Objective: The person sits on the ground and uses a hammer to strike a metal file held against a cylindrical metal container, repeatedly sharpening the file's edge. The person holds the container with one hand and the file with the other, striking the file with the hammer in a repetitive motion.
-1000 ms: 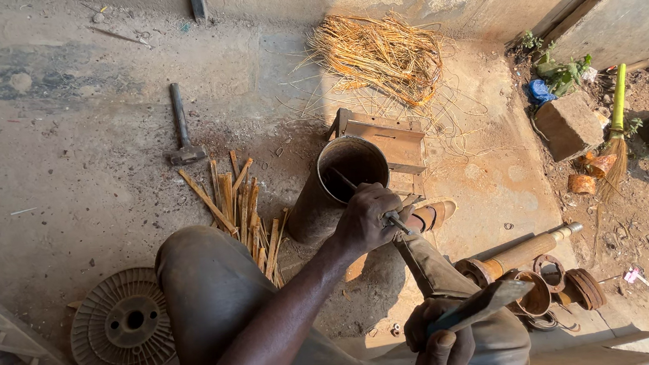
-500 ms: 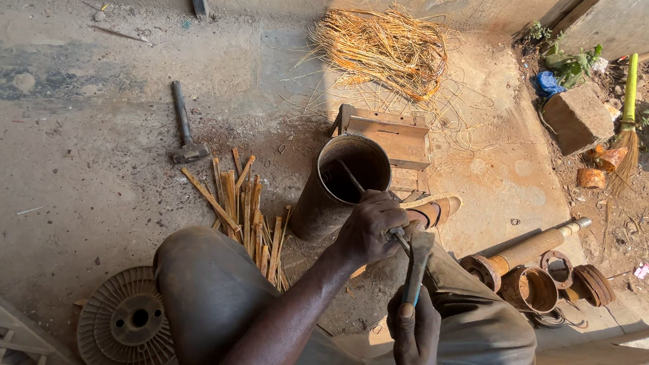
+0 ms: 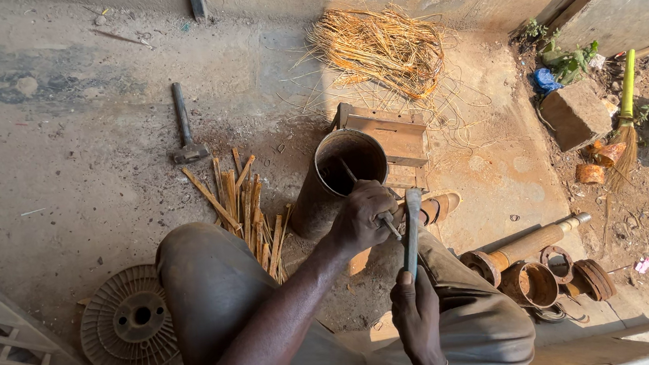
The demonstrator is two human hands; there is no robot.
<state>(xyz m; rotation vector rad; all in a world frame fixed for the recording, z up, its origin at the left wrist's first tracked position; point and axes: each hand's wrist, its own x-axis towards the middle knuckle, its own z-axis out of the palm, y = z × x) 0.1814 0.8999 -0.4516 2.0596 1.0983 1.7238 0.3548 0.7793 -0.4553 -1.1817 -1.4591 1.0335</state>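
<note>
Now left hand (image 3: 363, 217) gripping rod (image 3: 364, 197), right hand (image 3: 418, 308) gripping hammer (image 3: 410, 226)

- Right hand (image 3: 417, 316) now raises its hammer (image 3: 410, 226) upright, head just beside the left hand (image 3: 363, 217); a second ago it lay low and tilted.
- Left hand unmoved on the chisel (image 3: 386, 222).

The open cylinder (image 3: 343, 174) looks like dull, dark metal with a rusty, soot-stained inside. The thin rod (image 3: 368, 202) in the left hand (image 3: 363, 217) and the flat bar (image 3: 411, 230) gripped by the right hand (image 3: 417, 318) are matt grey metal. The split strips (image 3: 244, 210) are dry, rough wood. The ribbed disc (image 3: 128, 320) is dusty cast metal; the floor (image 3: 58, 137) is rough, stained concrete.
</note>
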